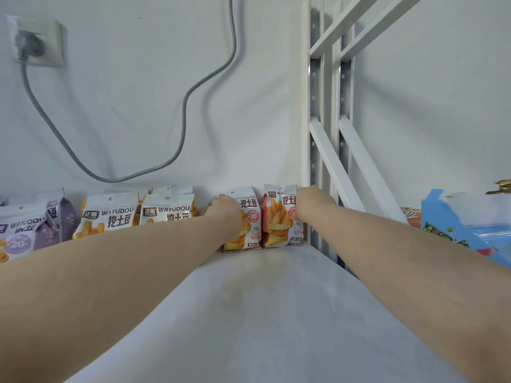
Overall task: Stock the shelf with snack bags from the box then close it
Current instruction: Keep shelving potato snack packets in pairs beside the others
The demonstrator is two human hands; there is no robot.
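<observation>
left hand [224,209] grips orange bag [247,230] | right hand [310,206] grips red bag [277,225] | both on shelf [276,313]

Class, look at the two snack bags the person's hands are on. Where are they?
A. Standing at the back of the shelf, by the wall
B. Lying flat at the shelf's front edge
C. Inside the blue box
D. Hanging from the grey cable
A: the orange bag held by the left hand and the red bag held by the right hand stand upright at the back of the shelf, against the wall.
</observation>
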